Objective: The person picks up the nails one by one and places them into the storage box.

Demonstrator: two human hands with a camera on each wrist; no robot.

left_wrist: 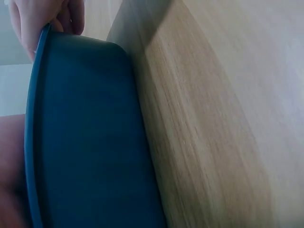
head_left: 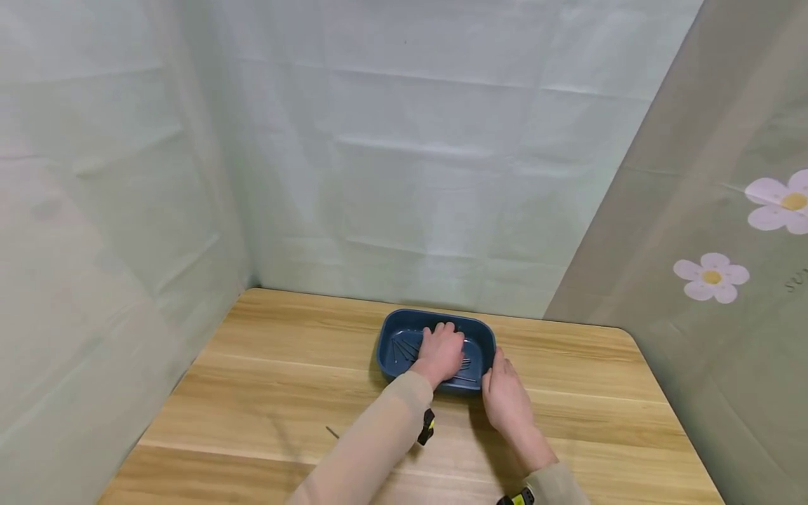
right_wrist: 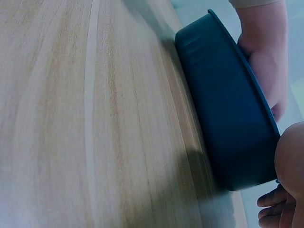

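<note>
A dark blue rectangular basin [head_left: 386,351] stands near the back edge of the table. Across its floor lie several thin grey rods [head_left: 404,348], like long nails. My left hand [head_left: 443,353] reaches over the front rim and down among them, fingers bent toward the floor of the basin. Its fingertips are hidden, so I cannot tell whether it pinches a rod. At the right end my right hand [head_left: 505,393] holds the basin by its front corner, thumb at the rim and fingers along the outer side wall.
One more thin rod [head_left: 332,432] lies on the wooden table [head_left: 284,379], partly covered by my left sleeve [head_left: 372,449]. Pale cloth [head_left: 410,175] hangs directly behind the table. Cloth with printed flowers [head_left: 711,278] hangs on the right.
</note>
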